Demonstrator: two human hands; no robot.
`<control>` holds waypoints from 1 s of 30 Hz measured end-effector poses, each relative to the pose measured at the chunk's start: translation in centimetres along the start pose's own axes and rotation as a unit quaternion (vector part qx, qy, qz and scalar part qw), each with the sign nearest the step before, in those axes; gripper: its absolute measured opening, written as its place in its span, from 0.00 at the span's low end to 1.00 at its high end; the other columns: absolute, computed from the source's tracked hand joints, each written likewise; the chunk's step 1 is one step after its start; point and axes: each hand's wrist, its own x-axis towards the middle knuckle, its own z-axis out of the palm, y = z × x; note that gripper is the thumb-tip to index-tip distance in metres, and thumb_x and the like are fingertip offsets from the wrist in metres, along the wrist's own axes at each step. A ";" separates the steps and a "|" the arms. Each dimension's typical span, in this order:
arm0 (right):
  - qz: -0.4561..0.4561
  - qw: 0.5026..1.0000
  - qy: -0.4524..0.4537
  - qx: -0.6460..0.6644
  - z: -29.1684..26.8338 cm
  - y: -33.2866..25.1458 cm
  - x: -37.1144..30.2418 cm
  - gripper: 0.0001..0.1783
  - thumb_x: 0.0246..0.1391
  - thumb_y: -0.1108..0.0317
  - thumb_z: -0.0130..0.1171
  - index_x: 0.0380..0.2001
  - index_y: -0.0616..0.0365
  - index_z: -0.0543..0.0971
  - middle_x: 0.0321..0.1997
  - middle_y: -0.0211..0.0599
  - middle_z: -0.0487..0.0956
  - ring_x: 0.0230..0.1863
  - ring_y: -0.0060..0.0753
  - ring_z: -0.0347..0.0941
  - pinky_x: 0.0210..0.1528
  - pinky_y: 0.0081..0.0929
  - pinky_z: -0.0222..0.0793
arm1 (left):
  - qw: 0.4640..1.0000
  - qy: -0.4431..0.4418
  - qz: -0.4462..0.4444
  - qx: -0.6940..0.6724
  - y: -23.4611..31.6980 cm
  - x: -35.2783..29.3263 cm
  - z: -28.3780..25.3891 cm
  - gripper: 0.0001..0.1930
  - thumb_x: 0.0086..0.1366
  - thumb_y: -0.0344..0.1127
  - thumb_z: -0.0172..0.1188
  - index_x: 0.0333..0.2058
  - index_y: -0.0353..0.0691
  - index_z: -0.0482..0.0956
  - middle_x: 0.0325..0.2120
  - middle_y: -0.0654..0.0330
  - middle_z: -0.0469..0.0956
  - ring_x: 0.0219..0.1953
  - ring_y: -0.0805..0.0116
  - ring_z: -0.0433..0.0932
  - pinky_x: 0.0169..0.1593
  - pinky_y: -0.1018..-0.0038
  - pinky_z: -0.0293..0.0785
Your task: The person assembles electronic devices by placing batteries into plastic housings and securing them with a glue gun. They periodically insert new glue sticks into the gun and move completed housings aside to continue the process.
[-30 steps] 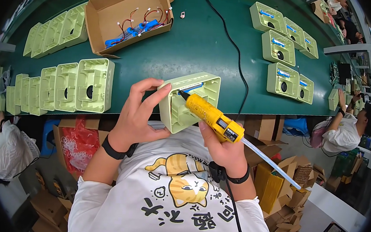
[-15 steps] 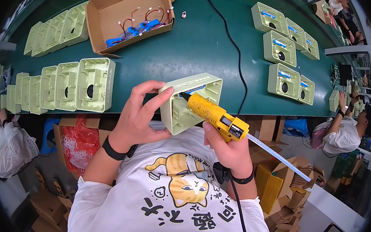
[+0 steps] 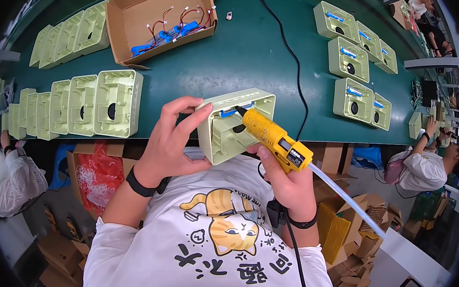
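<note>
My left hand [image 3: 173, 142] grips the left side of a pale green plastic housing [image 3: 206, 136], tilted with its open side toward me. Inside the housing, along its upper wall, lies a blue cylindrical battery [image 3: 235, 110]; a black round part shows lower down, partly covered. In my right hand [image 3: 285, 185] is a yellow hot glue gun [image 3: 269, 136], its black nozzle just at the battery. A long translucent glue stick [image 3: 346, 198] sticks out of the gun's back end. My right fingers are partly hidden behind the gun.
A cardboard box [image 3: 120, 32] of blue batteries with wires stands at the far left. Rows of green housings [image 3: 116, 129] line the left; several with batteries [image 3: 348, 99] stand at right. A black cable [image 3: 298, 73] crosses the green table. Co-workers sit at both sides.
The glue gun's nozzle has moved right along the battery, away from the housing's left corner. My left hand still holds the housing in nearly the same place.
</note>
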 end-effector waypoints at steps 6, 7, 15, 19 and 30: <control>-0.046 0.998 -0.004 -0.044 -0.1 1.3 0.3 0.11 0.69 0.74 0.70 0.51 0.67 0.86 0.37 0.36 0.84 0.35 0.28 0.79 0.40 0.28 0.75 | 1.000 -0.010 -0.023 -0.011 -0.4 -0.3 0.1 0.64 0.38 0.37 0.90 0.77 0.41 0.69 0.69 0.45 0.68 0.66 0.46 0.75 0.65 0.57 0.80; -0.045 0.998 -0.004 -0.044 -0.2 1.8 0.4 0.11 0.69 0.74 0.70 0.51 0.67 0.86 0.37 0.36 0.84 0.35 0.28 0.79 0.40 0.28 0.75 | 1.000 -0.011 -0.024 -0.011 -0.5 -0.4 0.2 0.64 0.38 0.37 0.90 0.77 0.41 0.69 0.69 0.45 0.68 0.66 0.46 0.75 0.65 0.57 0.80; -0.109 0.985 -0.027 -0.132 -0.3 2.5 2.0 0.10 0.68 0.77 0.73 0.49 0.66 0.85 0.37 0.27 0.86 0.34 0.14 0.77 0.37 0.19 0.74 | 0.998 0.000 -0.055 -0.011 -1.2 -1.4 0.3 0.64 0.37 0.35 0.88 0.78 0.40 0.68 0.68 0.46 0.67 0.67 0.48 0.74 0.66 0.57 0.80; -0.148 0.968 -0.042 -0.197 -0.1 1.9 2.3 0.08 0.66 0.77 0.73 0.46 0.68 0.86 0.35 0.29 0.86 0.35 0.17 0.80 0.39 0.21 0.76 | 0.999 0.008 -0.051 -0.009 -1.1 -1.6 0.3 0.65 0.37 0.35 0.88 0.78 0.41 0.68 0.68 0.46 0.68 0.67 0.49 0.74 0.67 0.57 0.80; -0.153 0.968 -0.030 -0.198 0.4 1.9 1.9 0.07 0.64 0.77 0.75 0.43 0.66 0.88 0.36 0.31 0.88 0.35 0.18 0.81 0.38 0.21 0.76 | 1.000 0.008 -0.025 -0.006 -0.7 -1.3 0.4 0.65 0.37 0.38 0.91 0.78 0.42 0.68 0.68 0.46 0.69 0.67 0.47 0.73 0.68 0.56 0.77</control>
